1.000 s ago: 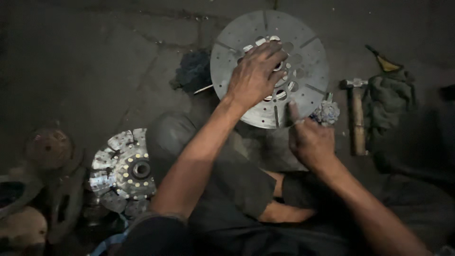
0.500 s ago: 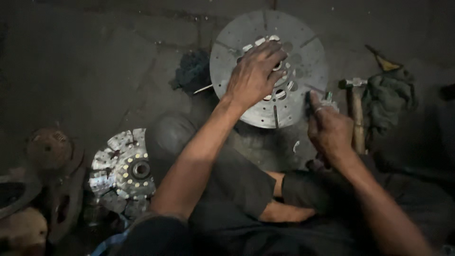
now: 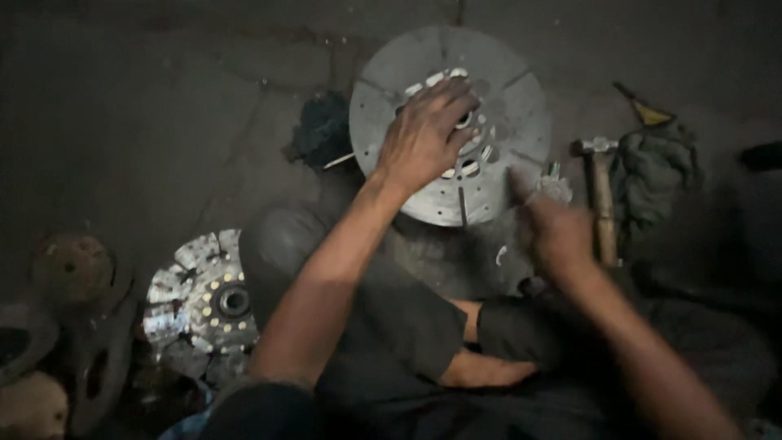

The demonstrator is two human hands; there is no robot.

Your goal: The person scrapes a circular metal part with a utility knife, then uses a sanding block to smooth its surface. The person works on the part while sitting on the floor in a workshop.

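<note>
A round grey clutch disc (image 3: 497, 98) lies flat on the dark floor in front of me. My left hand (image 3: 423, 134) rests palm down on its slotted centre hub, fingers spread over the openings. My right hand (image 3: 554, 232) hovers blurred at the disc's lower right edge, close to a small crumpled metallic piece (image 3: 555, 186); whether it grips anything I cannot tell. A wooden-handled hammer (image 3: 603, 204) lies just right of that hand.
A second worn clutch plate (image 3: 204, 305) with shiny segments lies at my left. Rusty round parts (image 3: 73, 273) sit at the far left. A dark rag (image 3: 652, 175) lies beside the hammer, another dark cloth (image 3: 322, 130) left of the disc. My legs fill the foreground.
My right hand has moved from the disc's lower right rim outward and down toward the hammer. My left hand stays on the hub.
</note>
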